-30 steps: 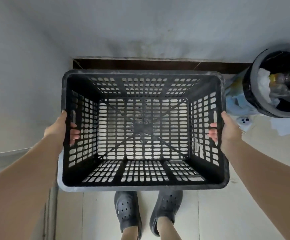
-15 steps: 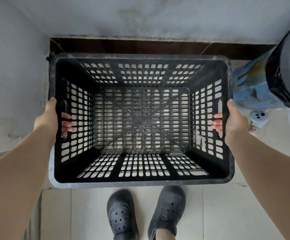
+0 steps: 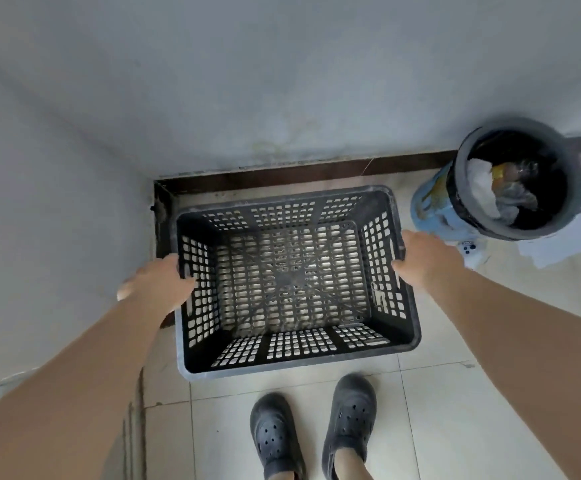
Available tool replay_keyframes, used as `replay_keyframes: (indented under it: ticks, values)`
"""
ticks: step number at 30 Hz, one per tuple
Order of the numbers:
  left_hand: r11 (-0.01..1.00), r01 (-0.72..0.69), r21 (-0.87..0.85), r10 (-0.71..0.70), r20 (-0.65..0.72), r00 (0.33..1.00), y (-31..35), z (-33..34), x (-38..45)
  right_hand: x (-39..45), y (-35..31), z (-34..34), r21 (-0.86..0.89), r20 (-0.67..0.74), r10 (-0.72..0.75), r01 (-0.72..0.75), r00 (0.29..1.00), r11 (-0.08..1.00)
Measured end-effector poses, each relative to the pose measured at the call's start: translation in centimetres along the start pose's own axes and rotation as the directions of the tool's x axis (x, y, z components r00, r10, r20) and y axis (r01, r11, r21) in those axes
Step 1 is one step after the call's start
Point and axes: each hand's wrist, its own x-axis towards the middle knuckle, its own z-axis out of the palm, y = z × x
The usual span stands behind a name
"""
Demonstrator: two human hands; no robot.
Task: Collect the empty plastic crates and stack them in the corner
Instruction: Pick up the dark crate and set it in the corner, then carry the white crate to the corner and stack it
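An empty black slotted plastic crate (image 3: 292, 365) sits on the tiled floor in the corner, close to both walls. My left hand (image 3: 157, 282) is at its left rim and my right hand (image 3: 424, 258) at its right rim. Both hands touch the outside of the rim. The handle slots in the crate's side walls show no fingers through them. Both hands are slightly blurred.
A black bin (image 3: 514, 181) with rubbish stands to the right of the crate, with a blue bag (image 3: 431, 206) against it and white paper (image 3: 566, 247) on the floor. A dark skirting board (image 3: 282, 174) runs along the back wall. My feet in grey clogs (image 3: 316, 431) stand just before the crate.
The crate has gone down from waist height onto the floor in the corner. My fingers have come out of the handle slots and my hands now lie at the rim.
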Motion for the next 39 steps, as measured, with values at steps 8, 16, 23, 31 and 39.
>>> replay_keyframes:
  ticks: [8, 16, 23, 31, 39]
  values:
    - [0.946, -0.157, 0.282, 0.240, -0.290, 0.926, 6.1, -22.1, -15.1, -11.1, -1.4, -23.2, -0.369, -0.205, -0.361, 0.270, 0.910, 0.889]
    - [0.903, -0.193, 0.385, 0.405, -0.606, 0.685, 9.6, -43.0, -32.1, -26.4, 0.8, -47.0, -0.482, -0.518, -0.422, 0.154, 0.744, 0.862]
    - [0.891, -0.197, 0.410, 0.454, -0.771, 0.448, 10.1, -55.0, -46.6, -41.1, 3.2, -59.5, -0.437, -0.723, -0.381, 0.046, 0.576, 0.898]
    - [0.804, -0.250, 0.540, 0.585, -0.794, 0.167, 10.8, -61.9, -55.3, -52.4, 6.7, -64.3, -0.331, -0.859, -0.203, -0.207, 0.471, 0.921]
    - [0.557, -0.331, 0.761, 0.777, -0.619, -0.114, 14.4, -63.2, -59.4, -59.0, 9.6, -63.1, -0.128, -0.908, 0.053, -0.394, 0.417, 0.910]
